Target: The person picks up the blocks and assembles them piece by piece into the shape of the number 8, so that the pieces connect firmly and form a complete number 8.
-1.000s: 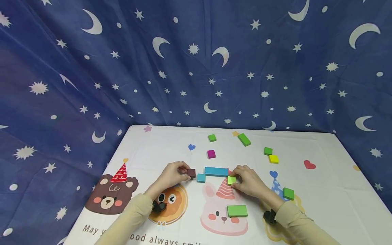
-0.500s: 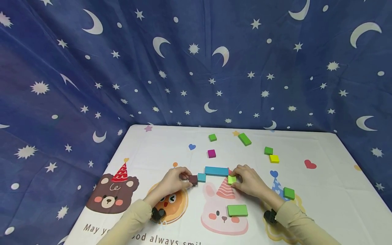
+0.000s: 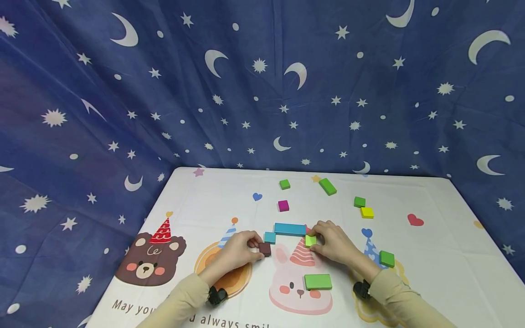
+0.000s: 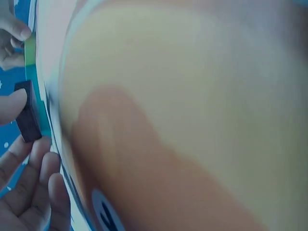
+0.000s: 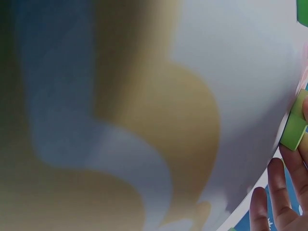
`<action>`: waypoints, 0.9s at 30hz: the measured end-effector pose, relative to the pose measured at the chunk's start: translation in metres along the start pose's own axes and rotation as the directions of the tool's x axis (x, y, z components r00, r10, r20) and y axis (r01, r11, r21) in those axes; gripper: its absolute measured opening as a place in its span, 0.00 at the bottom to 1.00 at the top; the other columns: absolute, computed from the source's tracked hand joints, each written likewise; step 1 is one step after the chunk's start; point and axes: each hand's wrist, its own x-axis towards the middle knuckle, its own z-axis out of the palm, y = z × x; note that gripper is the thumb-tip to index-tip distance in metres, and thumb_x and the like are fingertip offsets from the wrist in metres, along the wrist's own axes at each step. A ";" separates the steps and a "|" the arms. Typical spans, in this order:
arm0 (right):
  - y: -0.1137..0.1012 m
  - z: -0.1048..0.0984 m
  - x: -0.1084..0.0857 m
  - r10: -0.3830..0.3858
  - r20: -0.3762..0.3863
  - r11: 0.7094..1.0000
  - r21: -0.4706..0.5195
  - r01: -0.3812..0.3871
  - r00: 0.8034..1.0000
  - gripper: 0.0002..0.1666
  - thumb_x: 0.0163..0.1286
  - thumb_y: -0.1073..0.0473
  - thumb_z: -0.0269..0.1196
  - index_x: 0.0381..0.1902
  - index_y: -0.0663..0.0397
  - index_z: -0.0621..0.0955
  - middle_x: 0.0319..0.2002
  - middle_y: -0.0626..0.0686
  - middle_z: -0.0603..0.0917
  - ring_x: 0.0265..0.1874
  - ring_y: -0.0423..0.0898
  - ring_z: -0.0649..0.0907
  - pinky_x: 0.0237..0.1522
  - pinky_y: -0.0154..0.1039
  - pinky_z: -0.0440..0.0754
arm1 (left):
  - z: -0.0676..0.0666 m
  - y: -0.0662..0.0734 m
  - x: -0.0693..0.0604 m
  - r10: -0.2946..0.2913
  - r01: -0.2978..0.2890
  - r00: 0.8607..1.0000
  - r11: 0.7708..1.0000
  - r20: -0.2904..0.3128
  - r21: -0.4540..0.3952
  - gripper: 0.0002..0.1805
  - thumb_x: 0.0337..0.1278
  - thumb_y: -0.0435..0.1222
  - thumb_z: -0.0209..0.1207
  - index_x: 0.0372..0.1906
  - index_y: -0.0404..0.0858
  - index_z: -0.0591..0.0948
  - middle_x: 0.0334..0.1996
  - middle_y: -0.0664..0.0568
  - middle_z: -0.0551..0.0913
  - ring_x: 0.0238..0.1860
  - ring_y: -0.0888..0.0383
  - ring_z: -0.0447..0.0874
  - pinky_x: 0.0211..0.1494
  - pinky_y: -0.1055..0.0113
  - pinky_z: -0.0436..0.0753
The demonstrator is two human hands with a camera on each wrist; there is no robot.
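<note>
My left hand point(image 3: 238, 251) pinches a dark brown square block point(image 3: 265, 249) between thumb and fingertips, just in front of a small blue block point(image 3: 270, 237). In the left wrist view, thumb and fingers hold the brown block point(image 4: 29, 113) at opposite ends. A long blue block point(image 3: 290, 229) lies behind and to the right of the small blue one, meeting it at a corner. At the long block's front right corner, a light green block point(image 3: 310, 241) is pinched by my right hand point(image 3: 334, 243); the right wrist view shows that green block point(image 5: 293, 127) partly covered by fingers.
A long green block point(image 3: 317, 282) lies in front, on the printed rabbit. Behind are a magenta block point(image 3: 283, 206), a small green block point(image 3: 285, 184) and a tilted long green one point(image 3: 327, 187). To the right lie green point(image 3: 359, 202), yellow point(image 3: 367, 212) and green point(image 3: 387, 258) blocks.
My left hand has brought the brown block right and toward me, from the left of the small blue block to just in front of it. The right hand holds its place.
</note>
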 end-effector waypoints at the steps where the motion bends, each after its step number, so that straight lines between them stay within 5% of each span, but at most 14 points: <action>1: 0.000 0.000 0.000 0.001 0.000 1.000 0.000 -0.001 1.000 0.16 0.51 0.56 0.74 0.39 0.48 0.84 0.36 0.42 0.79 0.39 0.42 0.72 0.49 0.46 0.73 | 0.001 0.001 0.000 0.003 -0.003 1.000 1.000 -0.003 0.011 0.13 0.40 0.37 0.73 0.34 0.43 0.82 0.29 0.55 0.81 0.32 0.61 0.77 0.37 0.74 0.75; 27: 0.000 0.000 0.000 0.010 0.006 1.000 0.008 -0.010 1.000 0.17 0.51 0.56 0.74 0.40 0.48 0.84 0.37 0.43 0.80 0.39 0.42 0.72 0.51 0.47 0.73 | 0.016 0.020 0.000 -0.022 0.034 0.996 0.988 -0.081 0.152 0.14 0.36 0.40 0.74 0.30 0.44 0.81 0.26 0.57 0.77 0.29 0.66 0.69 0.32 0.74 0.69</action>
